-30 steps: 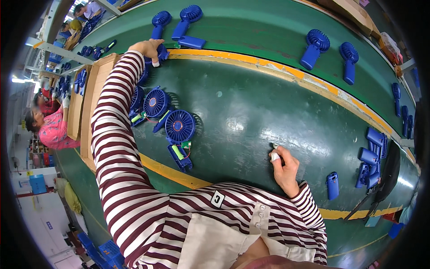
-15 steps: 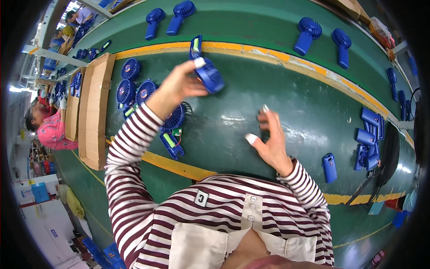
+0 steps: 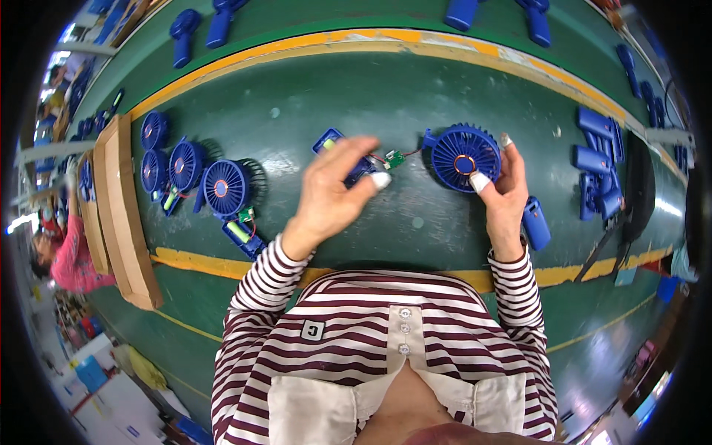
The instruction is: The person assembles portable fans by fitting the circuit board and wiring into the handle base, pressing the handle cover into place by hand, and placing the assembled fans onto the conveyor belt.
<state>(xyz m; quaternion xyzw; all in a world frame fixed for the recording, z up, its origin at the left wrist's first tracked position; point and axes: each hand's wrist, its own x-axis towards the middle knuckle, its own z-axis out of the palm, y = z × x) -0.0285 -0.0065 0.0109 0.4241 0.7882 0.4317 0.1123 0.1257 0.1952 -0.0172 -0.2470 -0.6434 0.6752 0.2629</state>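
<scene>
My right hand (image 3: pixel 504 185) is closed on the rim of a round blue fan head (image 3: pixel 450 152), its thumb on the front grille near the copper-coloured centre ring. Thin wires run from the fan head to a small green circuit board (image 3: pixel 394 159). To the left, my left hand (image 3: pixel 330 193) has its thumb and fingers around a blue handle shell (image 3: pixel 359 173), which they partly hide. White covers sit on both thumb tips. Beyond my right wrist, a blue handle cover (image 3: pixel 535 223) lies on the green table.
On the left lie several blue fan heads (image 3: pixel 225 188), some joined to opened handles with light green batteries (image 3: pixel 237 232). A cardboard tray (image 3: pixel 127 215) stands past them. Blue handle covers (image 3: pixel 593 157) are piled at right. Complete fans (image 3: pixel 184 37) line the far strip; a person in pink (image 3: pixel 72 256) sits left.
My left hand has brought the fan down and rightward from the far left. My right hand, empty before, now grips the fan head, and the handle lies apart from it on wires.
</scene>
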